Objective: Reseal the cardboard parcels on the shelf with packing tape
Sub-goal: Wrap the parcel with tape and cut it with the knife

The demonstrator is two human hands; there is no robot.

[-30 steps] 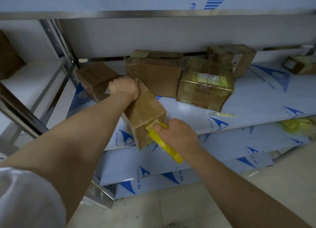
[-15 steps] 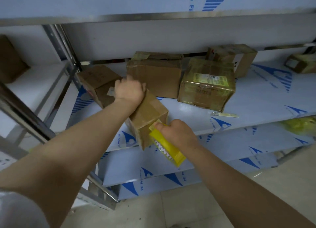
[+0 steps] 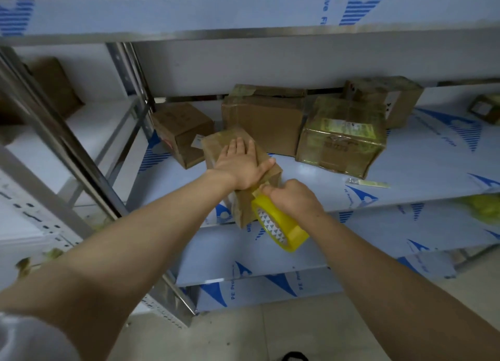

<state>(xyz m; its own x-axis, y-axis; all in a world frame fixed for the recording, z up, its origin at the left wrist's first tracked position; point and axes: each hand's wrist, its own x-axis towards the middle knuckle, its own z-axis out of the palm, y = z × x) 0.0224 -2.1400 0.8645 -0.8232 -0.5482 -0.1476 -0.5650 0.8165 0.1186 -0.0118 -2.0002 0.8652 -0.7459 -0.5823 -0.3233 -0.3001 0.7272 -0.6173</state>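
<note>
A small box [image 3: 243, 209] sits at the front edge of the shelf [image 3: 419, 171], with the left hand [image 3: 240, 165] flat on top and the tape roll [image 3: 281, 225] at its near corner. A big box [image 3: 265, 119] stands behind it, a second box [image 3: 181, 130] to its left, a third box [image 3: 341, 138] to its right.

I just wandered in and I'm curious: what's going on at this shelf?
A person is taping up a small cardboard parcel at the front edge of the shelf. The left hand lies flat on its top, fingers straight, holding it down. The right hand grips a yellow tape roll against the parcel's near end. Behind it sit other parcels, among them a tape-wrapped box.
</note>
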